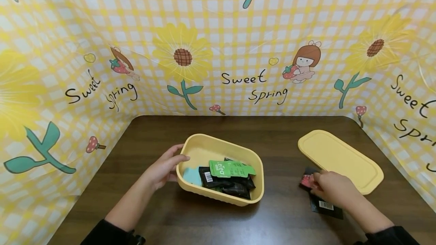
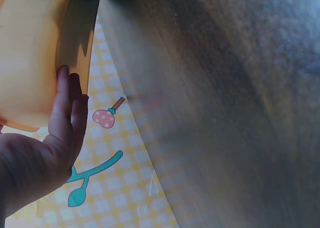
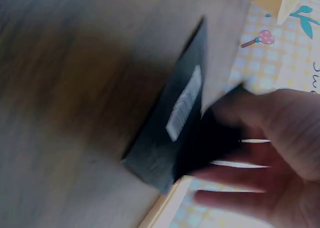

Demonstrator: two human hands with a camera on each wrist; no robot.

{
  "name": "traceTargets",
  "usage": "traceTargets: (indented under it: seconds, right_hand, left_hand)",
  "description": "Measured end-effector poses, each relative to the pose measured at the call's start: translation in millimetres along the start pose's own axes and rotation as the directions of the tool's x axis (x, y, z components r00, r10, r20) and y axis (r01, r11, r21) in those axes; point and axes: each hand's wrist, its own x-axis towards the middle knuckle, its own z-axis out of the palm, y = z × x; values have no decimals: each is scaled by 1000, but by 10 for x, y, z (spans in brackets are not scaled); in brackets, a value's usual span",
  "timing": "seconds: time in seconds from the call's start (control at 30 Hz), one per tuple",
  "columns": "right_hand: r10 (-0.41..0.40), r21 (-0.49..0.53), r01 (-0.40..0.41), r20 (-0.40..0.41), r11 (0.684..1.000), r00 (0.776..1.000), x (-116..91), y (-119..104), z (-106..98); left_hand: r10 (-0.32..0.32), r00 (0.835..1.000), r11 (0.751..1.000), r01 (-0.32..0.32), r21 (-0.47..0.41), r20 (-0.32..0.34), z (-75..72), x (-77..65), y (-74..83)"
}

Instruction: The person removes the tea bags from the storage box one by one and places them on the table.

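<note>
A yellow plastic box [image 1: 203, 150] stands on the table, tilted slightly towards me. My left hand [image 1: 162, 169] grips its left end, thumb over the rim and fingers along the outside wall [image 2: 30, 63]. Inside lie several black packets [image 1: 236, 190], a green-labelled packet [image 1: 229, 168] and a light blue piece [image 1: 192, 175]. On the right, my right hand [image 1: 332, 187] pinches a black-and-pink packet [image 1: 306, 181] between thumb and fingers; it looks dark in the right wrist view. Beside and partly under that hand is a black packet with a white barcode label [image 3: 184, 103].
A yellow lid [image 1: 354, 160] lies flat on the table, just beyond my right hand. The dark wooden table [image 1: 272, 135] ends at a yellow checked cloth [image 1: 238, 48] that hangs at the back and sides.
</note>
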Motion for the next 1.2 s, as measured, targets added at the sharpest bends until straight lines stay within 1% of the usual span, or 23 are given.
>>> traceTargets:
  seconds: [0.03, 0.1, 0.3, 0.5, 0.57, 0.67, 0.73, 0.8, 0.9, 1.0, 1.07, 1.13, 1.2]
  right_hand:
    - [7, 19, -7, 39, 1000, 999, -7, 1, 4]
    - [10, 42, -14, 82, 999, 997, -21, 1, 15]
    - [6, 19, -7, 70, 1000, 998, -19, 1, 40]
    - [4, 25, -6, 91, 1000, 996, 44, 1, -18]
    - [-9, 33, 7, 68, 999, 998, 85, -17, -61]
    - [-39, 35, 39, 5, 999, 999, 184, -88, -164]
    - [-69, 35, 71, -47, 997, 996, 274, -172, -249]
    - [-111, 43, 115, -97, 992, 989, 374, -284, -344]
    - [-189, 54, 200, -160, 978, 969, 524, -477, -456]
    - [-280, 74, 302, -215, 950, 936, 667, -678, -502]
    - [-325, 109, 352, -211, 930, 922, 764, -812, -497]
    - [-367, 167, 398, -187, 902, 911, 866, -933, -471]
    - [-392, 246, 411, -125, 878, 912, 975, -1027, -431]
  left_hand:
    - [-1, 1000, 1000, 1, -1, -1, 2, 1, -2]
    - [-2, 1000, 1000, 2, -2, -1, 4, 4, -5]
    - [-8, 1000, 1000, 8, -7, 1, 6, 12, -15]
    - [-12, 1000, 1000, 12, -8, -5, -3, 21, -15]
    - [-12, 1000, 1000, 12, -6, -5, -3, 28, -11]
    - [-14, 1000, 1000, 14, -8, -9, -1, 32, -1]
    - [-13, 1000, 1000, 13, -7, -7, 1, 33, 1]
    - [-12, 1000, 1000, 12, -8, -7, 2, 31, 2]
    - [-12, 1000, 1000, 12, -6, -6, 4, 28, 3]
    - [-13, 1000, 1000, 13, -5, -7, 4, 28, 3]
    - [-13, 1000, 1000, 13, -3, -8, 4, 29, 1]
    - [-13, 1000, 1000, 13, -3, -8, 2, 30, -2]
    - [-12, 1000, 1000, 12, -3, -8, -1, 27, -4]
